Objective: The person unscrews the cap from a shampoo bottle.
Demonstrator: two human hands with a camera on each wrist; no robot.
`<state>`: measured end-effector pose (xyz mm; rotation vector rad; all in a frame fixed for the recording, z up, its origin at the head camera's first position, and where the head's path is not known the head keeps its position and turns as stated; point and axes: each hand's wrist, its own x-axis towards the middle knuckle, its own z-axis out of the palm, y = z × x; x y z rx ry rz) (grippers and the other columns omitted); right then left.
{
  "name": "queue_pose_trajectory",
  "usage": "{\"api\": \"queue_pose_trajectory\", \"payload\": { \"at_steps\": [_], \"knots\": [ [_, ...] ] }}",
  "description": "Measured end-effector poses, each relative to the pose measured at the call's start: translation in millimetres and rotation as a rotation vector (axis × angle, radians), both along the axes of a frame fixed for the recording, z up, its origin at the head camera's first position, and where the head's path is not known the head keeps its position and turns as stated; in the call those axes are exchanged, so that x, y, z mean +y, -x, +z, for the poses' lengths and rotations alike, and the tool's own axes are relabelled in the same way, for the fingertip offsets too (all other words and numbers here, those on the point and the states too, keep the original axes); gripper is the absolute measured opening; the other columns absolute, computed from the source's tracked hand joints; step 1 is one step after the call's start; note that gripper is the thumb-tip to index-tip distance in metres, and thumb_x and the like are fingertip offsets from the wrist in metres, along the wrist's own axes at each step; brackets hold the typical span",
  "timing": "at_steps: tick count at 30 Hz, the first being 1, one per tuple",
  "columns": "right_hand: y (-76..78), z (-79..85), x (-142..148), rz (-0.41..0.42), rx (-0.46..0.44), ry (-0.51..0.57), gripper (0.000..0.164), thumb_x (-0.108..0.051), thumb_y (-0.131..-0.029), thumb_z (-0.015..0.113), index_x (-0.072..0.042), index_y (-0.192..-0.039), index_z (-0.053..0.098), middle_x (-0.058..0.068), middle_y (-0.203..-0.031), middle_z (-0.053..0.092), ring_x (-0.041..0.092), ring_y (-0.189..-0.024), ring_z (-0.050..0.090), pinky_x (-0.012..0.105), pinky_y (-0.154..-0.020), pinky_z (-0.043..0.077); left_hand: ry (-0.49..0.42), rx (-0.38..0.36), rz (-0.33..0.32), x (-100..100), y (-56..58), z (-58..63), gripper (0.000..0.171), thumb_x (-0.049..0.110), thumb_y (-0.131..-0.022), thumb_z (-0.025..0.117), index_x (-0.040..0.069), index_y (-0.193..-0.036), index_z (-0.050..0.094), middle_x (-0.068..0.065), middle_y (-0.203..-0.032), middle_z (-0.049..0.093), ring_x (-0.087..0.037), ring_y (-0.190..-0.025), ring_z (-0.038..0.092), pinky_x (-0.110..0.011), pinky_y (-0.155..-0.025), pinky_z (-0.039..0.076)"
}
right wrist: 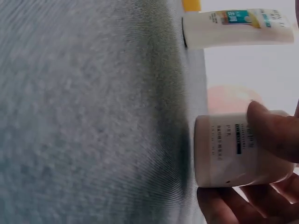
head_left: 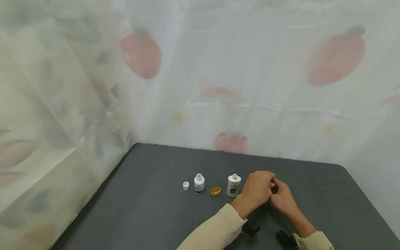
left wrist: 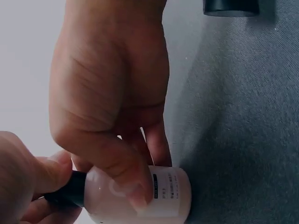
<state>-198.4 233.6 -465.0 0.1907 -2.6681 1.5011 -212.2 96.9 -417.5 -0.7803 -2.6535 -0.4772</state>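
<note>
A pale pink bottle [left wrist: 168, 205] with a printed label and a black cap [left wrist: 70, 191] is between my hands, upright at the table. My left hand [head_left: 257, 189] grips its body, thumb over the label and fingers round the far side. My right hand [head_left: 282, 198] pinches the black cap between thumb and fingers. In the right wrist view the pink bottle [right wrist: 224, 151] shows its base close to the table; whether it touches I cannot tell. The hands hide most of this bottle in the head view. Left of them stands a white flat bottle [head_left: 233, 185], uncapped.
Further left on the dark grey table [head_left: 162, 222] lie a yellow cap [head_left: 215, 191], a small uncapped white bottle [head_left: 199, 185] and a white cap [head_left: 185, 185]. Fruit-printed sheeting [head_left: 265, 104] hangs behind the table and along its left. Black wrist devices [head_left: 251, 228] sit at both cuffs.
</note>
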Motion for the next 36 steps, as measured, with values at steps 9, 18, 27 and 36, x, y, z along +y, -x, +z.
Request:
{"api": "queue_pose_trajectory", "payload": {
  "at_steps": [9, 18, 27, 36],
  "knots": [
    [-16.0, 12.8, 7.0, 0.055, 0.214, 0.041, 0.039, 0.008, -0.09, 0.073, 0.005, -0.128, 0.064, -0.015, -0.107, 0.067, -0.012, -0.092, 0.061, 0.017, -0.071, 0.057, -0.098, 0.043, -0.156, -12.5, -13.0, 26.7, 0.02, 0.017, -0.1, 0.072, 0.019, -0.119, 0.077, 0.009, -0.111, 0.078, -0.002, -0.091, 0.074, -0.006, -0.075, 0.053],
    [-40.3, 44.7, 1.4, 0.157, 0.25, 0.155, 0.049, 0.006, -0.087, 0.079, 0.006, -0.133, 0.064, -0.022, -0.109, 0.072, -0.002, -0.096, 0.072, 0.02, -0.078, 0.062, -0.564, -0.47, -0.429, -55.9, -25.5, 59.1, 0.03, 0.014, -0.101, 0.069, 0.017, -0.131, 0.072, 0.003, -0.13, 0.074, 0.005, -0.109, 0.067, -0.01, -0.089, 0.054],
    [-61.9, 80.5, -23.4, 0.299, 0.253, 0.197, 0.052, 0.007, -0.081, 0.084, 0.006, -0.13, 0.068, -0.017, -0.121, 0.074, 0.002, -0.101, 0.074, 0.022, -0.08, 0.063, -0.738, -0.517, -0.494, -95.1, -51.3, 79.2, 0.029, 0.006, -0.099, 0.069, 0.008, -0.128, 0.071, -0.009, -0.125, 0.076, -0.004, -0.111, 0.073, -0.017, -0.092, 0.058],
    [-74.8, 104.1, -64.3, 0.154, 0.316, 0.091, 0.069, -0.004, -0.071, 0.094, 0.013, -0.131, 0.065, 0.029, -0.121, 0.073, 0.0, -0.101, 0.073, 0.018, -0.078, 0.061, -0.93, -0.224, -0.439, -111.4, -75.9, 76.2, 0.026, 0.001, -0.096, 0.07, -0.001, -0.122, 0.071, -0.021, -0.116, 0.077, -0.027, -0.107, 0.078, -0.027, -0.091, 0.063]
  ]
}}
